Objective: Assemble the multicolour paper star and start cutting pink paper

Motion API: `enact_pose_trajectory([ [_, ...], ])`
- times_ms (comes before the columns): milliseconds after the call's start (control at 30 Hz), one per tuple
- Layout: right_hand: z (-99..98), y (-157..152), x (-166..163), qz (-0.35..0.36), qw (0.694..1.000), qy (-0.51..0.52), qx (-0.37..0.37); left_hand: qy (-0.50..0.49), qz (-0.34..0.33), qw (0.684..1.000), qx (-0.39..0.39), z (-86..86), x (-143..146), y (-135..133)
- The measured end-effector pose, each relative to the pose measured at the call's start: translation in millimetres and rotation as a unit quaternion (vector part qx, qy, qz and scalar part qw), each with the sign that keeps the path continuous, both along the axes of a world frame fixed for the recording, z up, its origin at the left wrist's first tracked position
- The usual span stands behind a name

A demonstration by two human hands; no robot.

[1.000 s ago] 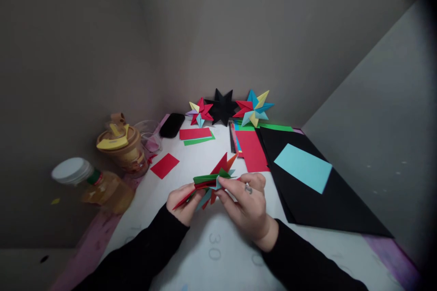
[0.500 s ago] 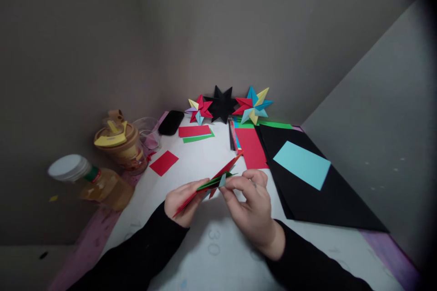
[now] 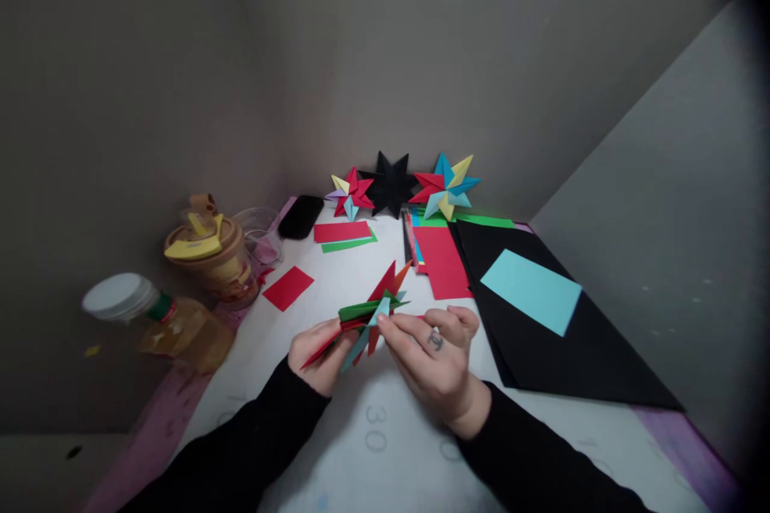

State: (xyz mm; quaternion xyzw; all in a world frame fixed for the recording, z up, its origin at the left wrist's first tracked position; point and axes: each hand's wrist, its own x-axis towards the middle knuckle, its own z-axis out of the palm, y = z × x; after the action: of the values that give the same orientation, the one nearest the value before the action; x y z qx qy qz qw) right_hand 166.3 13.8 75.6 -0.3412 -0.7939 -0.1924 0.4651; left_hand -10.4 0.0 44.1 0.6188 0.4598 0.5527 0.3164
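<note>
Above the near part of the white table (image 3: 337, 449) I hold a folded paper star (image 3: 365, 309) with red, green, light blue and orange points, tilted nearly edge-on. My left hand (image 3: 322, 357) is closed around its left side, with a red point sticking out below the fingers. My right hand (image 3: 436, 365) pinches a light blue point on the star's near side between thumb and index finger; its other fingers are curled. The inner folds and the far face of the star are hidden.
Finished paper stars, a black one (image 3: 392, 184) among them, lean on the back wall. Red paper (image 3: 442, 260) and black sheets (image 3: 553, 353) with a light blue sheet (image 3: 532, 291) lie right. A bottle (image 3: 192, 337), a lidded cup (image 3: 222, 264) and a phone (image 3: 301, 216) stand or lie left.
The star has turned so more of its points show. My right hand has shifted slightly left and rotated, its thumb and finger still at the light blue point.
</note>
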Motion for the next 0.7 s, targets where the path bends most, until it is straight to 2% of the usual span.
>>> enact_pose_trajectory([
  [233, -9.4, 4, 1, 0.014, 1.000, -0.012, 0.026, -0.038, 0.000, 0.998, -0.046, -4.5, 0, 1],
  [467, -11.0, 6, -1, 0.034, 0.999, 0.009, 0.008, -0.024, 0.003, 0.999, -0.042, -7.8, 0, 2],
  [700, -9.5, 5, -4, 0.019, 1.000, 0.008, -0.001, -0.009, 0.010, 0.999, -0.043, -8.3, -1, 1],
])
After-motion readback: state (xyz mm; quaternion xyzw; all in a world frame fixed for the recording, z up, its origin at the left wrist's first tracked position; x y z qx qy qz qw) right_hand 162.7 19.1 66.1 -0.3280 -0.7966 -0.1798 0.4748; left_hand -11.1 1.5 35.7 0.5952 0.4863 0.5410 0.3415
